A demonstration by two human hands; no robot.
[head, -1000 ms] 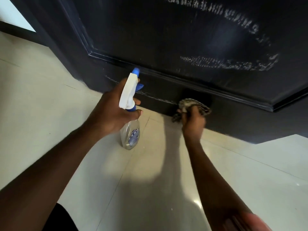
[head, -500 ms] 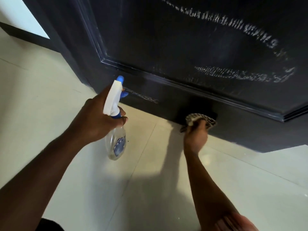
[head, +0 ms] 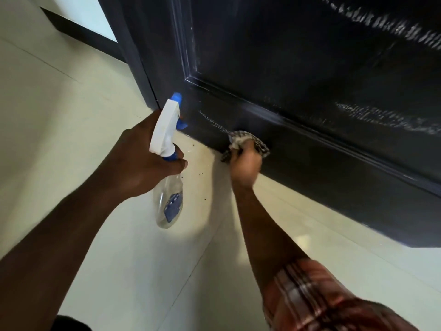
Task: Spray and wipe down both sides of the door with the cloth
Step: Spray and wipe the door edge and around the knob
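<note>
- Head view: a black panelled door (head: 298, 75) fills the upper right of the frame, its bottom edge running from the centre down toward the right edge, just above a pale tiled floor (head: 59, 115).
- White streaks of spray show on the door panel at the upper right and at the right edge, and a thinner streak lies on the bottom rail just left of the cloth.
- The right hand (head: 245, 163), a little right of centre, has its grip clenched on a patterned cloth (head: 248, 139), which is pressed against the door's bottom rail near its lower edge.
- A plaid sleeve (head: 317, 295) covers the right upper arm in the lower right of the frame.
- The left hand (head: 140, 161), left of centre, has its grip closed around the neck of a spray bottle (head: 168, 204); the white head and blue nozzle point up toward the door's lower left corner, and the clear body with a blue label hangs below the hand, above the floor.
- The two hands are near each other but apart.
- Small dark specks lie on the floor between the hands.
</note>
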